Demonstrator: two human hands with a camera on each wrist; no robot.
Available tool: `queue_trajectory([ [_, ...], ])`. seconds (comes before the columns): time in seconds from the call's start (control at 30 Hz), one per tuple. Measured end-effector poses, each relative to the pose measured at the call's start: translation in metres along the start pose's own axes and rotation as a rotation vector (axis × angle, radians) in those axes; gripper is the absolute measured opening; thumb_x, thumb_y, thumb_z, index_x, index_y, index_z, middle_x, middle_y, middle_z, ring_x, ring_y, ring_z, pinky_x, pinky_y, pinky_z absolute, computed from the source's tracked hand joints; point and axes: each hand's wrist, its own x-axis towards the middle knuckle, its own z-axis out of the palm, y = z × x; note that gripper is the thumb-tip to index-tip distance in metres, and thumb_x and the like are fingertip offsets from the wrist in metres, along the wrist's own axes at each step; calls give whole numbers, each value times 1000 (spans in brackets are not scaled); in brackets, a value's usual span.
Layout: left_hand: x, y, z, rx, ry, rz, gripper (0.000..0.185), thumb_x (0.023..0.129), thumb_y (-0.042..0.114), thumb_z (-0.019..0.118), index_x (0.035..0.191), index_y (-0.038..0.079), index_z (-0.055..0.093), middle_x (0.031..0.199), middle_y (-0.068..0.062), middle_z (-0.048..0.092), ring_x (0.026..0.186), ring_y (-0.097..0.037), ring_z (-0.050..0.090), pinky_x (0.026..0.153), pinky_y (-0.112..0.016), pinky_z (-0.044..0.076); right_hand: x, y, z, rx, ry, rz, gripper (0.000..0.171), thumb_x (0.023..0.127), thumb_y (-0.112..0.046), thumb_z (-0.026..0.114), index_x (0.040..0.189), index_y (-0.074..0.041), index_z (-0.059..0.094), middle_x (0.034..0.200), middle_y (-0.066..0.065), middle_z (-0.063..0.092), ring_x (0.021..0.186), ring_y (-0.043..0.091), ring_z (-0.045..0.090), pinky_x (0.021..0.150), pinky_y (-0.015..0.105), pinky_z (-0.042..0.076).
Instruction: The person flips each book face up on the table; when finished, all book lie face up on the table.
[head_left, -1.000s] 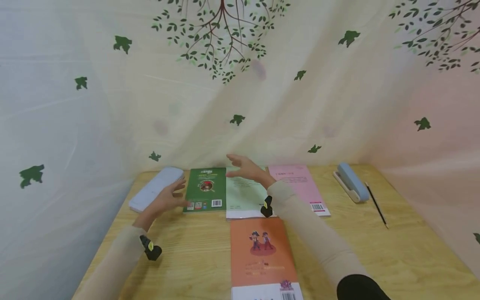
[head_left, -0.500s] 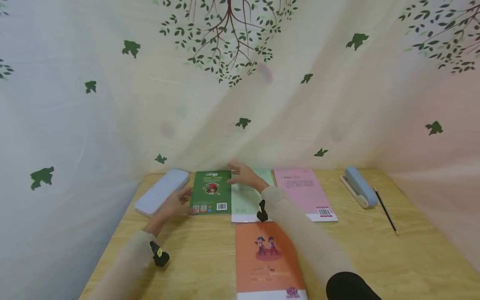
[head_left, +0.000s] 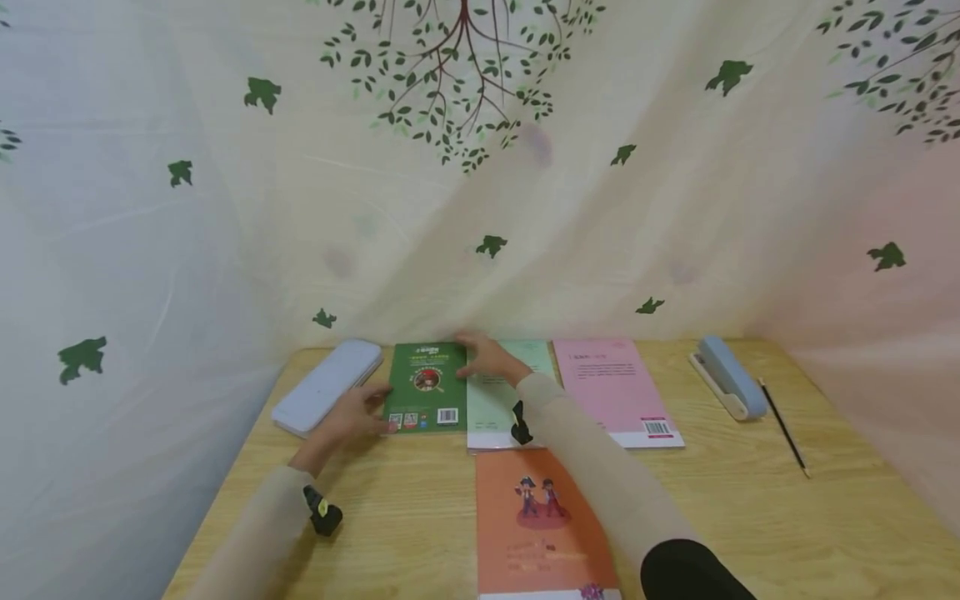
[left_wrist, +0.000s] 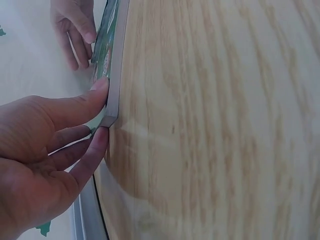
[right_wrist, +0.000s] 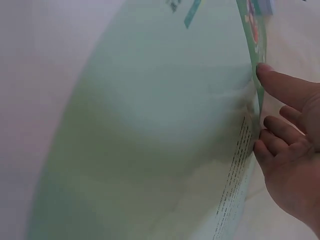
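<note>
A thin green book (head_left: 427, 404) lies face up at the back of the table, between both hands. My left hand (head_left: 351, 419) holds its left edge near the lower corner; in the left wrist view the thumb (left_wrist: 97, 92) is on the cover and the fingers are at the corner. At the upper right corner is my right hand (head_left: 489, 357), its thumb (right_wrist: 267, 72) on the green book's edge and its fingers curled beside it. Right against the green book lies a pale green book (head_left: 491, 417), partly covered by the right hand and sleeve.
Left of the green book is a pale blue case (head_left: 327, 385). A pink book (head_left: 600, 375) lies to the right, an orange book (head_left: 513, 550) in front. Farther right are a blue stapler (head_left: 731, 379) and a black pencil (head_left: 783, 427). A printed curtain (head_left: 420, 250) closes off the back.
My left hand has moved right onto the green book's left edge. The right hand has come down and left from above the pale green book to the green book's upper corner.
</note>
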Motion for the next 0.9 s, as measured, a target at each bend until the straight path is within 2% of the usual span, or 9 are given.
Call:
queue_trajectory([
  [0.07,-1,2,0,14,-3,-10,81,79,14,87,147,-5,48,152,-28,47,141,-47,44,121,-59,32,0,-1,2,-8,-23,15,82,86,-13,81,156,-5,39,167,15,30,155,36,26,128,50,22],
  [0.23,0,6,-1,28,-15,-41,79,80,13,86,146,-5,49,152,-27,48,141,-46,44,121,-58,32,-2,-4,7,-41,-55,73,80,91,-15,78,158,-7,35,170,12,23,156,35,23,128,48,24],
  [0.4,1,7,-2,58,-21,-39,79,80,14,86,146,-5,49,152,-27,47,143,-46,42,121,-59,32,-3,-7,9,-67,-67,116,76,92,-19,77,157,-8,39,170,11,22,156,33,24,128,46,26],
  [0.7,-2,3,-7,66,-14,-38,79,80,15,87,146,-4,49,151,-27,48,140,-46,45,119,-59,35,2,-12,12,-194,-95,90,74,92,-24,77,155,-6,42,169,14,24,154,34,29,126,45,29],
  [0.9,-7,-1,-10,72,-14,-48,82,77,16,88,146,-4,50,149,-28,50,138,-46,48,119,-60,35,5,-12,17,-184,-105,79,76,90,-28,79,154,-7,44,165,14,34,152,33,33,126,44,30],
])
